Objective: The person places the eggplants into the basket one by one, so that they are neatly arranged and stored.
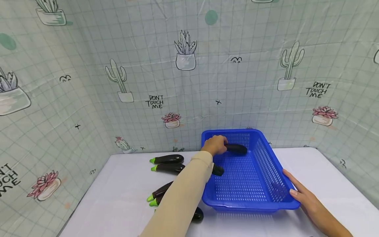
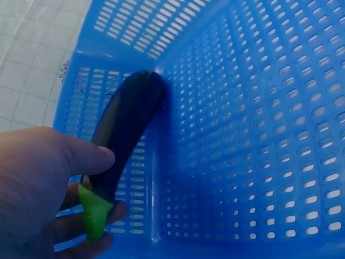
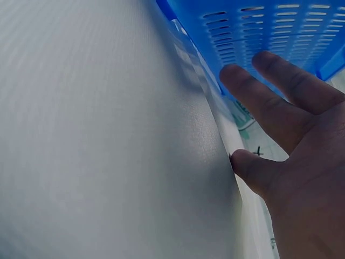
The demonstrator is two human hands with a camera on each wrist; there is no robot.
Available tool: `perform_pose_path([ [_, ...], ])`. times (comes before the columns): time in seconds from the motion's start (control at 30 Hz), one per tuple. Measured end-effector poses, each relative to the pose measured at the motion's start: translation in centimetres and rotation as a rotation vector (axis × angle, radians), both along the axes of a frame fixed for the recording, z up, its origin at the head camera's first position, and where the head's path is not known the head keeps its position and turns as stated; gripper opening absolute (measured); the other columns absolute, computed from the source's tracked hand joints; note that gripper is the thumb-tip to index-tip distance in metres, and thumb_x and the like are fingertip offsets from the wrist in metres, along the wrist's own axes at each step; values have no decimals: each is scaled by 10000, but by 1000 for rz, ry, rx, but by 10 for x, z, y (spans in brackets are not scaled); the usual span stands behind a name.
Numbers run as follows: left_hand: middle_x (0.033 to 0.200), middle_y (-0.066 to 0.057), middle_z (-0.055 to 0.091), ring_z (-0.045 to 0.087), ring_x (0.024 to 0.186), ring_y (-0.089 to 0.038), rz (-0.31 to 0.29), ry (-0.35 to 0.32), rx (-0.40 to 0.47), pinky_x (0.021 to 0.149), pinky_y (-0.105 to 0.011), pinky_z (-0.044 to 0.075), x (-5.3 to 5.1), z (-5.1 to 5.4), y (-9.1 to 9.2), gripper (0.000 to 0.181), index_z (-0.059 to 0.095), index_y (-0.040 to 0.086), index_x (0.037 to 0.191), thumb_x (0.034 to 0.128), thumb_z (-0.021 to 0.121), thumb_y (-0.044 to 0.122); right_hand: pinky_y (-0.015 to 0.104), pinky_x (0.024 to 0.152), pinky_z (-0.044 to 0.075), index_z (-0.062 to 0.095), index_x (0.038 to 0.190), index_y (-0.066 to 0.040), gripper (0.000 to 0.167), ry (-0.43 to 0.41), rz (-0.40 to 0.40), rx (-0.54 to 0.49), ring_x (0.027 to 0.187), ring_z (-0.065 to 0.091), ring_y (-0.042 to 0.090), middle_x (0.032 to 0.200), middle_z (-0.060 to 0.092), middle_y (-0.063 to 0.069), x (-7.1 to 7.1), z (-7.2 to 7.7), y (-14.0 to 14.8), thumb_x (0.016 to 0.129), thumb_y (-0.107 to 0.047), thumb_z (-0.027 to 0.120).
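In the head view my left hand [image 1: 215, 145] reaches into the back left of a blue plastic basket [image 1: 232, 205]. It grips a dark eggplant [image 1: 237, 149] by its stem end. The left wrist view shows the thumb on the eggplant's skin [image 2: 129, 113] and fingers around its green cap. Another eggplant [image 1: 218, 170] shows by the basket's left side, partly hidden by the sleeve. My right hand [image 1: 309, 200] is at the basket's right side. Its fingers [image 3: 264, 105] are straight and spread against the outer wall, in the right wrist view.
Several eggplants lie on the white table left of the basket: one at the back [image 1: 169, 159], one just before it [image 1: 170, 168], others nearer and partly covered by my left sleeve [image 1: 177, 197]. A patterned cloth [image 1: 189, 85] hangs behind and at both sides.
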State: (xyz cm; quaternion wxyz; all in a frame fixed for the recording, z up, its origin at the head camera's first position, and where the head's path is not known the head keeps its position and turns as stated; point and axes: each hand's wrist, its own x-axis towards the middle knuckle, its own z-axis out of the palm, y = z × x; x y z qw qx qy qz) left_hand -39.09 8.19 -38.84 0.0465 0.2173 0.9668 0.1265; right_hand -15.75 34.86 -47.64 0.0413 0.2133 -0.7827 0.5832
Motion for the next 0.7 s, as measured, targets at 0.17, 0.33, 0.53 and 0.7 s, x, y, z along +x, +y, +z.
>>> perform_pose_path([
  [0.17,1363,7,614,591,1188,-201,-10,-3,85,919,-362,507,0,5,-1,397,641,225,1347,952,659,201,49,1003,257,116,1618,-109,582,-2,-7,-17,1358,212,-172,1573,167,-259,2,2,-1,1061,-21,260],
  [0.33,1331,-36,630,580,1218,-229,-62,-102,308,966,-354,491,0,9,-11,351,685,128,1272,953,693,274,46,1000,252,120,1615,-94,578,-5,-8,-26,1353,228,-172,1557,200,-280,2,0,-4,1061,-20,268],
  [0.53,1233,-34,673,639,1100,-208,-128,-167,458,913,-360,517,8,28,-26,317,706,125,1235,998,623,320,36,989,248,144,1619,-137,574,-26,-63,-1,1341,205,-193,1551,196,-282,2,3,-5,1070,-68,297],
  [0.7,1268,-72,656,628,1128,-241,-146,-148,528,921,-408,518,21,43,-48,317,690,115,1254,1026,582,307,43,984,267,156,1616,-123,569,-5,-61,1,1336,236,-187,1545,213,-292,2,5,-4,1069,-52,294],
])
